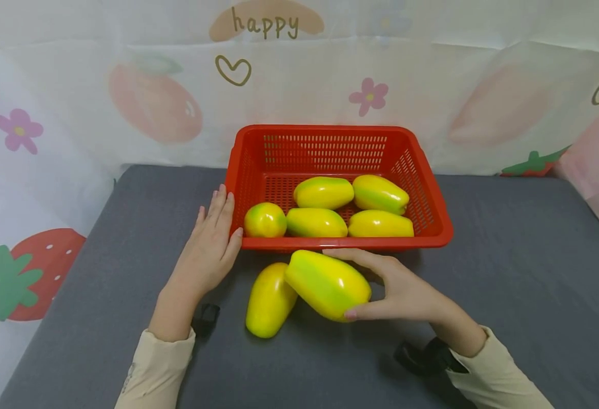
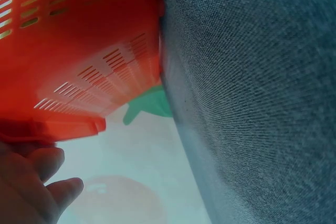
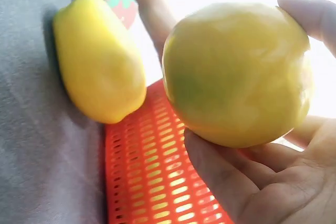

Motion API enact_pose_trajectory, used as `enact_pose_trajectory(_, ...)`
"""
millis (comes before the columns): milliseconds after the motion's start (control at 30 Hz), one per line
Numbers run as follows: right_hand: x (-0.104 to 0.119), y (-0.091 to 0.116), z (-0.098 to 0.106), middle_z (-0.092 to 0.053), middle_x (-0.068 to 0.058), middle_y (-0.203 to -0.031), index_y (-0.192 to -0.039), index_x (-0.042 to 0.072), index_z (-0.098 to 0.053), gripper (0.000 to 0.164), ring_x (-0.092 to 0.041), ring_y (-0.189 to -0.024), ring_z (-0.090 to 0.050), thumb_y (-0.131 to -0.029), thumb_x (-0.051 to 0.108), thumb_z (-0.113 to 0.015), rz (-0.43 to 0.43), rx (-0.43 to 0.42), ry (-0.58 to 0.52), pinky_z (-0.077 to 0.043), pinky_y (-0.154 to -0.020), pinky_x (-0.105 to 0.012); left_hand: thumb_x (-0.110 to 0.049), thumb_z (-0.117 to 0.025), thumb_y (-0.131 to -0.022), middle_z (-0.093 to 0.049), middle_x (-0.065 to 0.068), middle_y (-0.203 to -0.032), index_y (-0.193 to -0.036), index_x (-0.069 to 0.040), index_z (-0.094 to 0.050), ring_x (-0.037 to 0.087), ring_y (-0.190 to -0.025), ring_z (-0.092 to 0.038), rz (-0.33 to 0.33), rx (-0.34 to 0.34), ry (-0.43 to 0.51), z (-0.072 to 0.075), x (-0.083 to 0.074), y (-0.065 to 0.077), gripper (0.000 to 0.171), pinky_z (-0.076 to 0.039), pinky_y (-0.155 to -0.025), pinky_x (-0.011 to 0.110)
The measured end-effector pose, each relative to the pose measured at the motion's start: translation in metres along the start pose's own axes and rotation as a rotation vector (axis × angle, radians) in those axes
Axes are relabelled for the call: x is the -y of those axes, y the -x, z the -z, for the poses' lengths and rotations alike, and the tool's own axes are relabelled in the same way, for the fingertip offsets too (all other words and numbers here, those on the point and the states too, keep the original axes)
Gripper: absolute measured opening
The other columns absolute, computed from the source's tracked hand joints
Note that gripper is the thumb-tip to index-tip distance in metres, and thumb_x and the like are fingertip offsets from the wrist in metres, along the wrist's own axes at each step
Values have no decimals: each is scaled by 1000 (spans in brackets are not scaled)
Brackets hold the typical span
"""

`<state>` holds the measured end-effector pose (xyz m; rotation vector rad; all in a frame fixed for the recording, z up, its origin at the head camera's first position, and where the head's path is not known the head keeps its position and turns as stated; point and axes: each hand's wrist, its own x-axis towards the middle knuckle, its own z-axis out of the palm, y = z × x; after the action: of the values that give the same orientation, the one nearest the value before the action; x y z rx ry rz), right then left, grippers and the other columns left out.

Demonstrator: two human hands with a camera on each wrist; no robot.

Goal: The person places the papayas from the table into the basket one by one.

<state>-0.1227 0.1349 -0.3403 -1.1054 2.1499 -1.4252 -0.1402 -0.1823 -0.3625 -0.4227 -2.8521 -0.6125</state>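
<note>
My right hand [image 1: 402, 284] grips a yellow-green papaya [image 1: 330, 284] in front of the basket, thumb on its near side and fingers on its far side. In the right wrist view the held papaya [image 3: 236, 74] appears end-on, above the table. Beside it a second papaya [image 1: 270, 301] lies on the table, partly overlapped by the held one in the head view. My left hand [image 1: 204, 247] rests against the left rim of the red basket [image 1: 345, 244], fingers straight along the side and thumb at the front corner. Several papayas [image 1: 324, 193] lie inside the basket.
A grey cloth covers the table [image 1: 509, 295]. Behind the basket hangs a pale printed curtain [image 1: 289, 74] with fruit and flowers. Dark wrist straps [image 1: 422, 358] show at both sleeves.
</note>
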Motion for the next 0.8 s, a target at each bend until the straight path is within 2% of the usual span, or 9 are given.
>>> enact_pose_trajectory(167,6,-8,1,-48,3,-138,-141,14,-43,75,-18,-116,-48,-75,9,-78,47,-20,-25,-45,-95,-36,-25,-42,-97,-7,17,-156,-148,4,-17,29,-144,-7,11,7,-6,0,0,0,64,-8,-113,51)
enact_pose_trajectory(267,10,-12,1,-50,2,-136,-140,14,-44,73,-18,-114,-49,-75,11,-78,54,-49,7,-46,-94,-39,-25,-43,-97,-8,17,-156,-148,4,-17,29,-144,-7,11,7,-13,0,0,0,65,-9,-113,52)
enact_pose_trajectory(467,17,-22,3,-52,-1,-130,-138,16,-46,70,-18,-108,-50,-76,15,-78,-20,-115,76,-45,-90,-44,-25,-42,-97,-9,18,-156,-148,5,-18,30,-143,-8,-5,-5,-11,-1,1,0,64,-10,-113,52)
enact_pose_trajectory(633,20,-38,7,-55,-2,-126,-138,16,-46,68,-20,-103,-52,-78,20,-77,-67,-139,63,-49,-86,-41,-25,-42,-97,-9,18,-156,-148,5,-18,30,-143,-8,-8,-4,-14,-1,1,0,64,-10,-113,52)
enact_pose_trajectory(800,21,-56,14,-57,-2,-122,-137,15,-48,64,-18,-101,-52,-80,28,-74,-122,-146,92,-46,-88,-38,-25,-42,-97,-9,18,-156,-148,5,-18,30,-143,-8,-6,3,-8,0,0,0,64,-9,-113,52)
